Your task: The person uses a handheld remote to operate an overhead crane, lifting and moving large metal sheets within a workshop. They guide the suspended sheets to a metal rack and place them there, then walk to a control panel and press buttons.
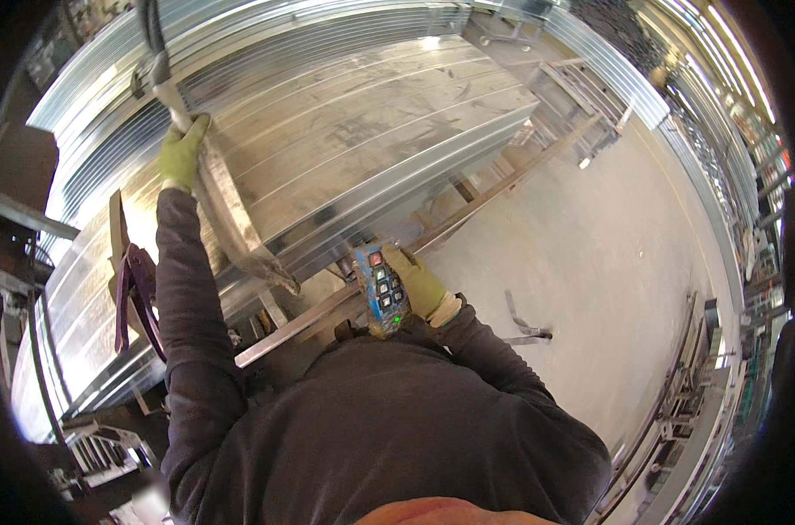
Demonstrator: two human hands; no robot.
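My left hand point(183, 153), in a yellow-green glove, is closed round the upper end of a worn metal lifting bar point(227, 206). Above the hand, this bar hangs from a dark hoist line point(151, 31). It slants across a stack of long ribbed metal sheets point(362, 122), its lower end at the near edge of the stack. Close to my body, my right hand point(419, 284), gloved alike, grips a blue remote control point(381, 291) with several buttons and a lit green light. My right fingertips are partly hidden behind the remote.
A purple strap point(135, 293) hangs by a brown upright piece left of my left arm. Rusty rails point(503, 184) run below the sheets. On the grey floor point(573, 254) lies a dark bent metal piece point(527, 331). Racks of long stock point(678, 411) line the right side.
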